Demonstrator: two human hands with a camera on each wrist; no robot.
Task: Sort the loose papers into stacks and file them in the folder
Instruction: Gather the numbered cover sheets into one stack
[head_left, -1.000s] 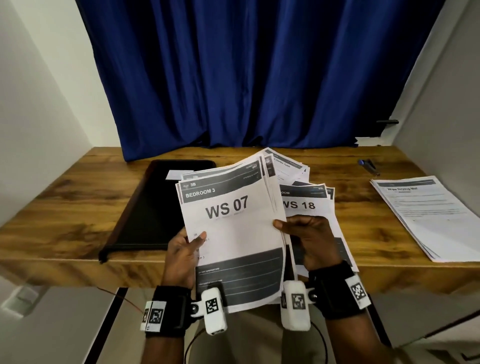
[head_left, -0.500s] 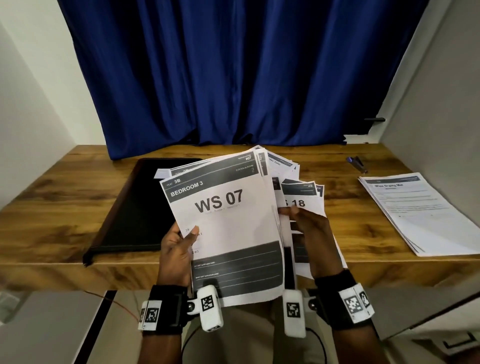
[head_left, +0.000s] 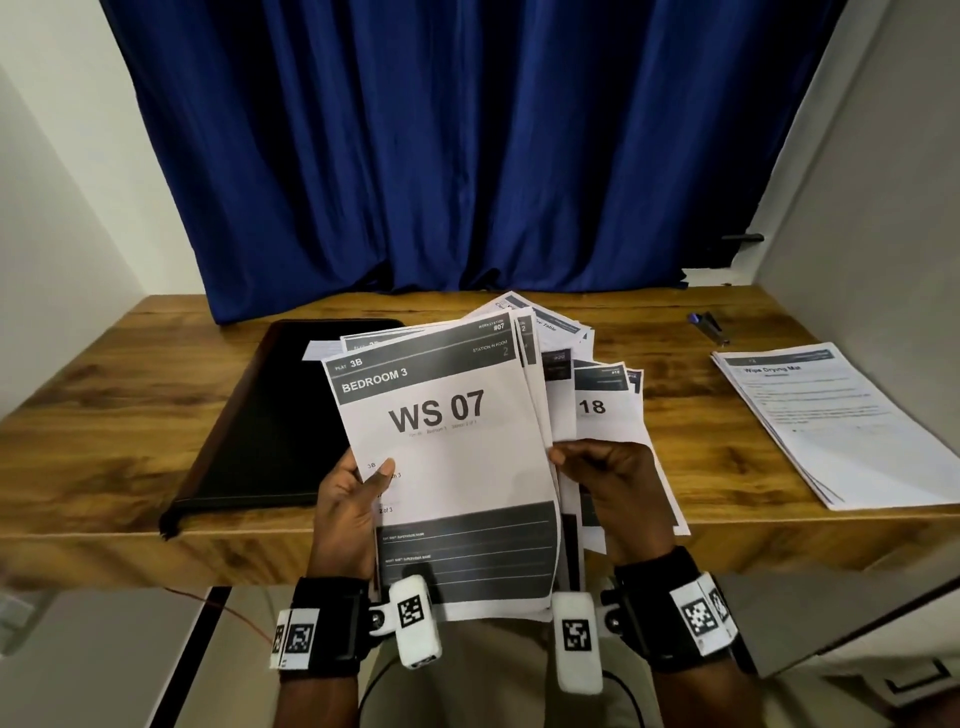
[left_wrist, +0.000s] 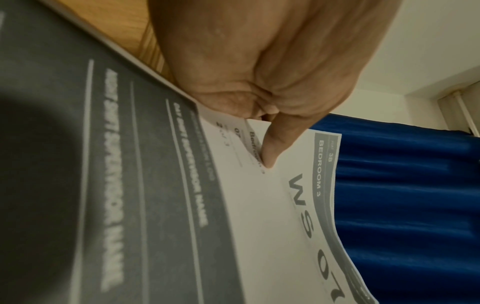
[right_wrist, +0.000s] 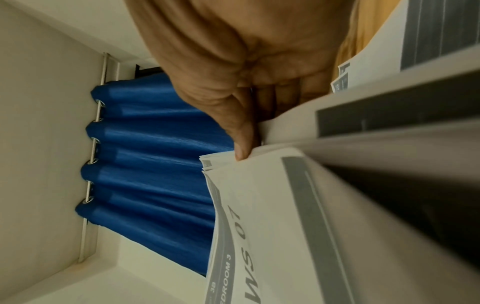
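Right hand slid lower on papers, grip pinching edge; left hand thumb clamps front.

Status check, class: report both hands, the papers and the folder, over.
Left hand grips WS 07 bundle. Right hand pinches sheets behind it. Black folder closed on desk. Nothing in the way.

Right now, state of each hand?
Left hand: holds the WS 07 sheaf, thumb on front.
Right hand: fingers curled, pinching sheets behind it at their right edge.
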